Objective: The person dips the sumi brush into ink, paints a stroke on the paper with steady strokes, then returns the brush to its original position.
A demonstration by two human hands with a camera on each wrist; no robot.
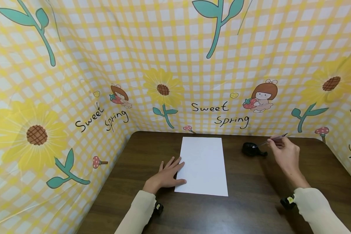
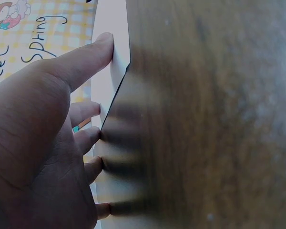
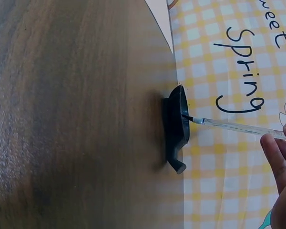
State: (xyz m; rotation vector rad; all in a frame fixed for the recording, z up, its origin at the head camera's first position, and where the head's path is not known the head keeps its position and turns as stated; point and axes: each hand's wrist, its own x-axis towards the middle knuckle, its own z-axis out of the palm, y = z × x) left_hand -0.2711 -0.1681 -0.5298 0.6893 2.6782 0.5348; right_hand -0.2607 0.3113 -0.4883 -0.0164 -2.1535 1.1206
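A blank white sheet of paper lies upright on the brown table. My left hand rests on its left edge with fingers spread; in the left wrist view, the thumb lies over the sheet. At the right, my right hand pinches a thin paintbrush with a clear handle. Its dark tip reaches into the mouth of a small black dish with a short curved handle. From the head, that dish stands right of the paper; its contents cannot be made out.
A yellow checked cloth printed with flowers and "Sweet Spring" hangs behind and at both sides of the table. Each wrist carries a small black device, the right one below the sleeve's cuff.
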